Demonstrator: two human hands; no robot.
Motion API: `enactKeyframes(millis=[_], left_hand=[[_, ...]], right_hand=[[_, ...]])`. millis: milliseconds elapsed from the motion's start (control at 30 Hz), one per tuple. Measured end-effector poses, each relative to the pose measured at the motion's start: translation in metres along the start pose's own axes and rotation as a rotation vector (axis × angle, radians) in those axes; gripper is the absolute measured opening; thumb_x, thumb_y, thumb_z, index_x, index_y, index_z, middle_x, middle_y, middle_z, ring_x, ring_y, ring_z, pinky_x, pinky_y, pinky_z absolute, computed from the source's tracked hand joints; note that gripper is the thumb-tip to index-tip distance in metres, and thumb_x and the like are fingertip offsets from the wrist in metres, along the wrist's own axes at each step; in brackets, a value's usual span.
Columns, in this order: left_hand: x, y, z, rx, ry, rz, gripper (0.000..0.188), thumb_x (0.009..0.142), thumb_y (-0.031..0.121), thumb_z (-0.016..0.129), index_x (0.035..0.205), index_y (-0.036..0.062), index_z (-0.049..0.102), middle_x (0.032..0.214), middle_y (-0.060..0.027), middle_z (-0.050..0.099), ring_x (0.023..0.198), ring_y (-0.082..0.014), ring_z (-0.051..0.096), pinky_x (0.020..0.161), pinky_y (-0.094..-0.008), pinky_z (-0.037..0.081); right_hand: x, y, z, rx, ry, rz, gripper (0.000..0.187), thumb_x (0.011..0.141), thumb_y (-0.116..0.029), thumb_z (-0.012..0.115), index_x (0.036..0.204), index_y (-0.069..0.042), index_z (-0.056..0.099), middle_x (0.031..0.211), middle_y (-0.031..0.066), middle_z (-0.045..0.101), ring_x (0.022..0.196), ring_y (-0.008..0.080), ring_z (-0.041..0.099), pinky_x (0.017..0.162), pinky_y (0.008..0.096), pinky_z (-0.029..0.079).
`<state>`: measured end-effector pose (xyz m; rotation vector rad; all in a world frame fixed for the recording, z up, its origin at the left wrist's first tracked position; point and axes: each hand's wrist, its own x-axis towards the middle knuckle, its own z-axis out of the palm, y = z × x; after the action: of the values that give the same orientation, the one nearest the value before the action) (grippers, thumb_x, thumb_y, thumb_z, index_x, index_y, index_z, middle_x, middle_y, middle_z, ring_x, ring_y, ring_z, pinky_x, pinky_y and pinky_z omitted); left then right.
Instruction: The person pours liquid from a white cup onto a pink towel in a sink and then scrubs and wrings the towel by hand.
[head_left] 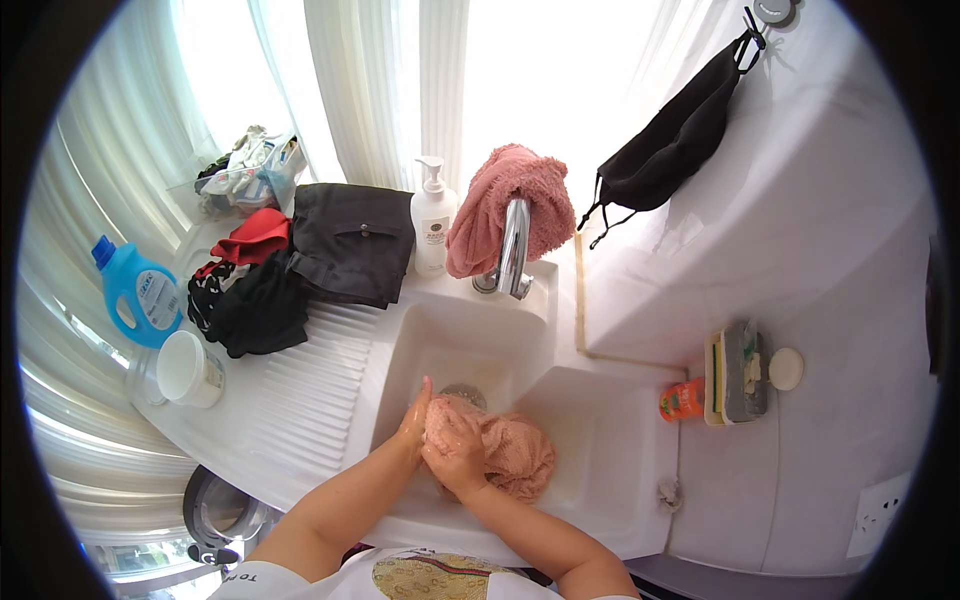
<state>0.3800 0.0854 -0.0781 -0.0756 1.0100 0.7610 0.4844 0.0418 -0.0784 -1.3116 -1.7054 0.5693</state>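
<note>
A wet peach-pink towel [522, 455] lies bunched in the white sink [610, 450], partly lifted between my hands. My left hand [413, 420] presses on its left side, thumb pointing up and the other fingers mostly hidden by the cloth. Across the front of the same bunch, my right hand [456, 455] is closed with its fingers curled into the fabric. Just beyond the hands, the round drain [465, 396] shows at the sink's bottom. A darker pink fluffy cloth [500, 215] is draped over the chrome faucet [514, 245].
Left of the sink, a ribbed washboard [318, 385] slopes beside dark folded clothes [352, 243], a red cloth [255, 238], a blue detergent bottle [140, 295] and a white tub [190, 370]. A pump bottle [433, 225] stands behind. At right, a wall holder [738, 375] carries sponges.
</note>
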Motion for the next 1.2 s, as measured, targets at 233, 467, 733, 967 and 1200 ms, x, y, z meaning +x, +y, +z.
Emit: enactKeyframes(millis=[233, 467, 733, 967, 1200], left_hand=[[-0.006, -0.016, 0.019, 0.058, -0.043, 0.162, 0.042, 0.097, 0.045, 0.047, 0.107, 0.0067, 0.061, 0.1, -0.0113, 0.066, 0.09, -0.0253, 0.066, 0.079, -0.0404, 0.056], [-0.008, -0.015, 0.03, 0.024, -0.106, 0.046, 0.044, 0.1, 0.045, 0.04, 0.108, 0.0056, 0.059, 0.102, -0.0119, 0.065, 0.087, -0.0236, 0.066, 0.074, -0.0388, 0.056], [0.015, -0.002, 0.0, 0.028, -0.093, 0.079, 0.042, 0.099, 0.04, 0.043, 0.112, 0.0025, 0.058, 0.107, -0.013, 0.064, 0.093, -0.0273, 0.064, 0.079, -0.0385, 0.056], [-0.001, 0.021, -0.014, 1.572, 0.348, 0.374, 0.048, 0.085, 0.033, 0.062, 0.124, 0.0065, 0.054, 0.125, -0.0168, 0.057, 0.116, -0.0369, 0.053, 0.094, -0.0419, 0.048], [0.0, -0.012, 0.015, 2.326, -0.12, 0.716, 0.114, 0.061, 0.041, 0.084, 0.15, 0.0081, 0.02, 0.143, -0.0178, 0.041, 0.132, -0.039, 0.038, 0.104, -0.0434, 0.04]], right_hand=[[0.014, 0.029, 0.0, -0.029, 0.109, 0.225, 0.024, 0.076, -0.017, 0.068, 0.095, -0.003, 0.068, 0.102, 0.0172, 0.064, 0.094, 0.0352, 0.06, 0.086, 0.0437, 0.047], [0.034, 0.051, 0.004, -0.161, 0.021, 0.464, 0.018, 0.083, -0.019, 0.065, 0.086, -0.002, 0.068, 0.089, 0.0171, 0.066, 0.079, 0.0356, 0.062, 0.075, 0.0414, 0.051], [0.02, 0.016, 0.017, -0.018, 0.172, -0.058, 0.018, 0.085, -0.028, 0.066, 0.086, -0.009, 0.066, 0.092, 0.0104, 0.063, 0.083, 0.032, 0.062, 0.075, 0.0413, 0.051], [0.03, 0.094, -0.058, -0.321, -0.309, 0.392, 0.054, 0.083, -0.045, 0.067, 0.116, -0.004, 0.057, 0.114, 0.0197, 0.059, 0.108, 0.0379, 0.054, 0.09, 0.0452, 0.047], [-0.022, 0.1, -0.095, -0.465, -0.602, 0.506, 0.077, 0.061, -0.027, 0.083, 0.129, -0.01, 0.052, 0.118, 0.0185, 0.061, 0.112, 0.035, 0.058, 0.094, 0.0407, 0.047]])
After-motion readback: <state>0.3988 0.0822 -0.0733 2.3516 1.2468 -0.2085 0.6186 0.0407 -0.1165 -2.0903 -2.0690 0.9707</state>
